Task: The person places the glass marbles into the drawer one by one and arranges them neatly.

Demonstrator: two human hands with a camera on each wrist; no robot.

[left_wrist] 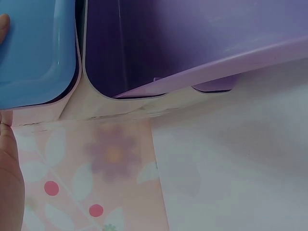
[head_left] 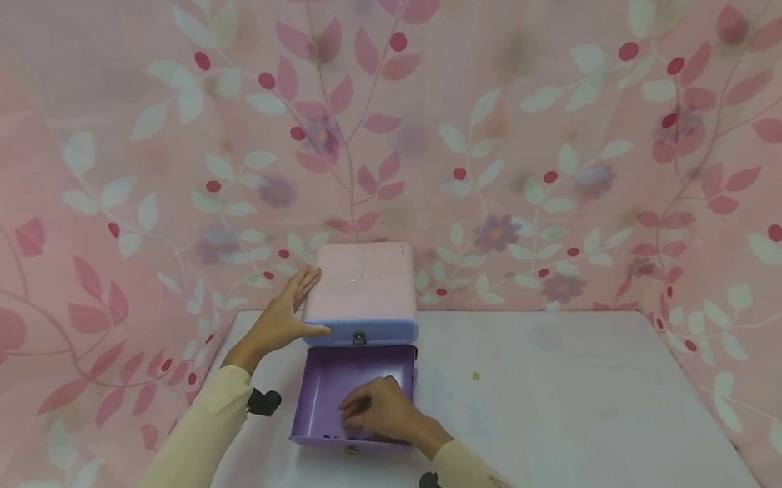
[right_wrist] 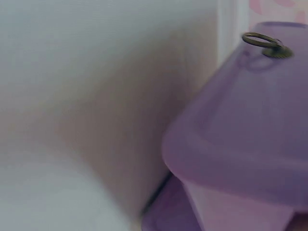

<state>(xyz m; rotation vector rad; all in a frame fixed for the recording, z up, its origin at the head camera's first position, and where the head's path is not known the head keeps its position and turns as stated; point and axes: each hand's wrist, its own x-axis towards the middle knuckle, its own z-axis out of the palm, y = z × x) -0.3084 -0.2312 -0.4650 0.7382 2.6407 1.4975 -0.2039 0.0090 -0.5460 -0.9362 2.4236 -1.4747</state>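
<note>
A small drawer box (head_left: 359,282) with a pink top stands at the back of the table. Its upper blue drawer (head_left: 389,331) is closed, while the lower purple drawer (head_left: 315,394) is pulled far out. My left hand (head_left: 281,319) rests against the box's left side with extended fingers, its thumb lying on the blue front. Inside the purple drawer, my right hand (head_left: 384,409) reaches down with bent fingers near the front wall; whether they hold anything is hidden. A few tiny dark bits lie beside it. The right wrist view shows the drawer's ring pull (right_wrist: 260,41).
A small yellow-green piece (head_left: 476,375) lies on the white table (head_left: 575,410), right of the drawer. Pink floral cloth (head_left: 496,135) hangs behind and at both sides. Dark wrist mounts (head_left: 263,401) sit at both cuffs.
</note>
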